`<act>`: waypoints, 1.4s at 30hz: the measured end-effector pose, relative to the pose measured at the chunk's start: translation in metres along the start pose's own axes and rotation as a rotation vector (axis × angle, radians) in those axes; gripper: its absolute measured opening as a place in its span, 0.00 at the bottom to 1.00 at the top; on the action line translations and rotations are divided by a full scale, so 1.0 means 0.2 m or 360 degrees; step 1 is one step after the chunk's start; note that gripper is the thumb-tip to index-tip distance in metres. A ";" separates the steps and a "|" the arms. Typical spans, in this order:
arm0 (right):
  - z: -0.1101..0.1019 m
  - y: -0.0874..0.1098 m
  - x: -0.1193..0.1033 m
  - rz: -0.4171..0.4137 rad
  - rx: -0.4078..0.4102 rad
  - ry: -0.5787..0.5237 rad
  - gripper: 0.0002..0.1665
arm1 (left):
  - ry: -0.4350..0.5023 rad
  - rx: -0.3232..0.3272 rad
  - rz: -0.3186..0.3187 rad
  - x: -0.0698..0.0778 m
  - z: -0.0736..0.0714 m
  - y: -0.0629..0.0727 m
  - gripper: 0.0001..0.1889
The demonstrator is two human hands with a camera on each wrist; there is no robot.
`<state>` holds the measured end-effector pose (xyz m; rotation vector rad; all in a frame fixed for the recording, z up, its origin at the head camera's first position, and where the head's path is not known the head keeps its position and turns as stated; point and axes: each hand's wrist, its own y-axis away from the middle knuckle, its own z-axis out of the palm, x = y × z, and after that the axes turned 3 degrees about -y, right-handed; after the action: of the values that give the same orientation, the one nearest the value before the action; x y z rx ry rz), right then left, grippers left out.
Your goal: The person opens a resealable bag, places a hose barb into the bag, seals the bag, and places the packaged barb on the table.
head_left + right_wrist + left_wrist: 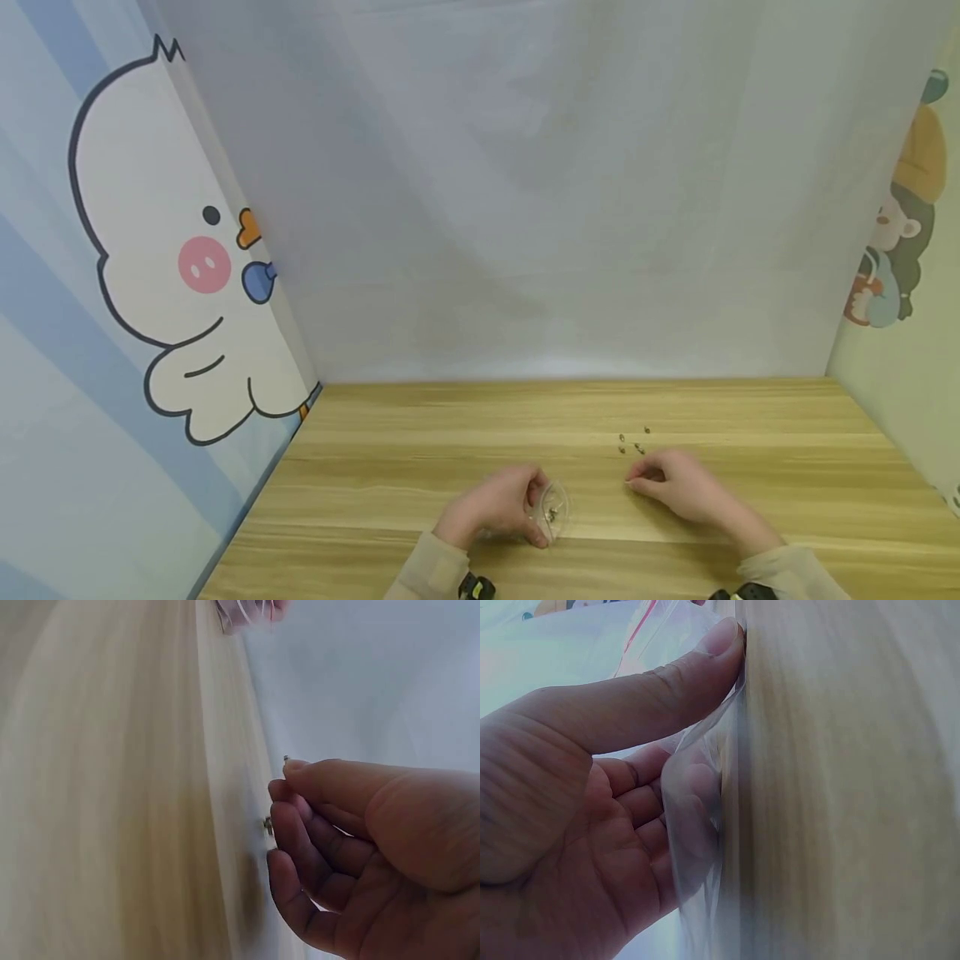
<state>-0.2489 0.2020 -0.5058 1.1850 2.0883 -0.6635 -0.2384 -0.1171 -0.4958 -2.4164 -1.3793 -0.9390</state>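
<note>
My left hand (504,506) holds a clear plastic zip bag (562,518) at the tabletop, its mouth spread towards the right. A few small metal pieces (552,515) lie inside it. In the left wrist view the thumb (697,675) presses on the bag film (694,817), and a red zip line shows above. To the right, my right hand (686,487) pinches a tiny metal piece (286,758) between thumb and forefinger, just over the table. Several like metal pieces (638,448) lie loose beyond those fingertips; their exact kind is too small to tell.
A wood-grain table (360,467) spans the front. Behind it hangs a plain pale sheet (525,208). Cartoon-printed cloth (142,208) lines the left side, and another printed panel (885,367) stands at the right.
</note>
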 end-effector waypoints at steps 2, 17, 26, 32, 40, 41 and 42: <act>0.02 0.00 -0.02 0.0001 -0.0005 -0.0020 0.05 | 0.0007 -0.0001 -0.0003 0.00 0.00 0.00 0.33; 0.18 -0.06 -0.20 -0.0108 -0.0041 -0.0197 0.06 | 0.0009 -0.0010 -0.0002 0.00 0.00 0.00 0.32; 0.25 -0.09 -0.24 -0.0144 -0.0058 -0.0245 0.04 | 0.0014 -0.0020 -0.0009 0.00 0.00 0.00 0.32; 0.29 -0.11 -0.27 -0.0157 -0.0053 -0.0253 0.05 | 0.0009 -0.0012 -0.0015 0.00 0.00 0.00 0.33; 0.33 -0.14 -0.29 -0.0172 0.0018 -0.0166 0.03 | -0.0007 -0.0022 -0.0007 0.00 0.00 0.00 0.32; 0.34 -0.14 -0.29 -0.0177 0.0028 -0.0149 0.03 | -0.0008 -0.0020 -0.0005 0.00 0.00 0.00 0.32; 0.34 -0.14 -0.29 -0.0180 0.0037 -0.0134 0.02 | -0.0008 -0.0020 -0.0004 0.00 0.00 0.00 0.32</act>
<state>-0.2325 0.1099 -0.5063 1.0390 2.0935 -0.7781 -0.2387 -0.1179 -0.4953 -2.4283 -1.3827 -0.9460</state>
